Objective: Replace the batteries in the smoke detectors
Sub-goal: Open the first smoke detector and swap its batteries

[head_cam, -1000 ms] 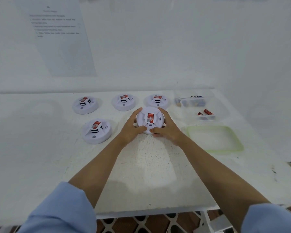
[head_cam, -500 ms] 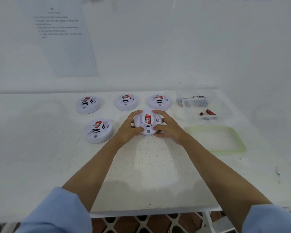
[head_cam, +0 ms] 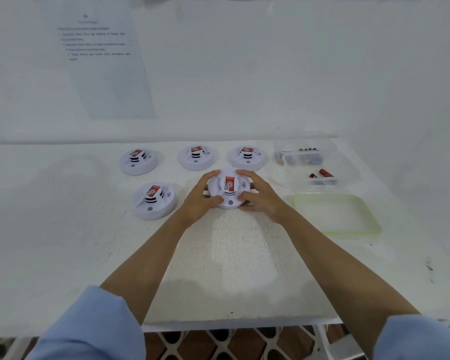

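Head-cam view, looking down at a white table (head_cam: 63,229) set against a white wall.

Both my hands meet near the table's centre on one round white smoke detector (head_cam: 229,189), which has a red label on its raised middle. My left hand (head_cam: 200,201) grips it from 9 o'clock, fingers curled over the far rim and thumb on the near rim. My right hand (head_cam: 263,201) grips it from 3 o'clock the same way. Can't tell if the unit sits on the table or is lifted a touch.

Taking that unit as the clock centre, 12 pointing away from me:
- Second detector (head_cam: 247,157) at 1 o'clock, just beside my right fingertips.
- Third detector (head_cam: 196,157) at 11 o'clock, near.
- Fourth detector (head_cam: 138,161) at 10 o'clock, further off.
- Fifth detector (head_cam: 153,200) at 9 o'clock, just beyond my left hand.

All four lie face up w/ red labels, apart from each other.

At 2 o'clock is a clear far tub (head_cam: 307,141) holding dark batteries (head_cam: 307,149). Touching its near side is a clear near tub (head_cam: 348,175) w/ red batteries (head_cam: 325,173) inside. At 4 o'clock a green-rimmed lid (head_cam: 335,196) lies flat.

A printed sheet (head_cam: 102,61) hangs on the wall at 11 o'clock — text too blurred to read. Light blue sleeves (head_cam: 89,328) cover my upper arms at the bottom edge.
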Action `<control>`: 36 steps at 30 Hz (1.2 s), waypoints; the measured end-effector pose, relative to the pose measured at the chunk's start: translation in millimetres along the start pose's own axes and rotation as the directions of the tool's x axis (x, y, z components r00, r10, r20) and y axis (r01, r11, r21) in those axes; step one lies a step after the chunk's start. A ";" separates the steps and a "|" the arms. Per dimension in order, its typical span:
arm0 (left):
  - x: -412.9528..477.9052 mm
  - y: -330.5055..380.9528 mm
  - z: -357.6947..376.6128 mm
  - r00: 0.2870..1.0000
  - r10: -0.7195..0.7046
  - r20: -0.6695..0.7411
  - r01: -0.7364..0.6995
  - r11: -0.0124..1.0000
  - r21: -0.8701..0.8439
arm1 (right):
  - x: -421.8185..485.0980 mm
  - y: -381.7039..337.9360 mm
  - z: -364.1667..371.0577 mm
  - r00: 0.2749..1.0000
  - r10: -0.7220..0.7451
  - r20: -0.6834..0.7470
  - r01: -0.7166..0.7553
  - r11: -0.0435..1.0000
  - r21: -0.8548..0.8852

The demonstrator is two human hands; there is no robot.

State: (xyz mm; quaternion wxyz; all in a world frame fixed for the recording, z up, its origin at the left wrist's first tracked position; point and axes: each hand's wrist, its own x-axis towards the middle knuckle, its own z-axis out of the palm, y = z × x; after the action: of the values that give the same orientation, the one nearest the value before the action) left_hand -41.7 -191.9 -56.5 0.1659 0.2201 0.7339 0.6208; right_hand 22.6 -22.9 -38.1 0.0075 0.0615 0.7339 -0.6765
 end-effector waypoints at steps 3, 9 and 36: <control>-0.9 1.1 0.6 1.000 -0.003 -0.002 0.003 1.000 -0.001 | -0.8 -0.4 0.2 1.000 0.004 0.002 -0.004 1.000 0.002; -1.6 2.3 1.3 1.000 0.004 0.001 -0.004 1.000 0.008 | -1.9 -1.1 1.2 1.000 0.008 -0.002 -0.008 1.000 0.004; -2.5 3.1 0.9 1.000 0.003 0.014 -0.004 0.999 0.040 | -2.2 0.5 3.0 1.000 0.013 -0.016 -0.013 1.000 -0.002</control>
State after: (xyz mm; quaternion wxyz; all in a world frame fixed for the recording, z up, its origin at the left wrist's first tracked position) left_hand -38.8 -192.0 -53.7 0.1654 0.2290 0.7447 0.6047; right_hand 24.6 -26.1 -38.6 0.0059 0.0718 0.7341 -0.6752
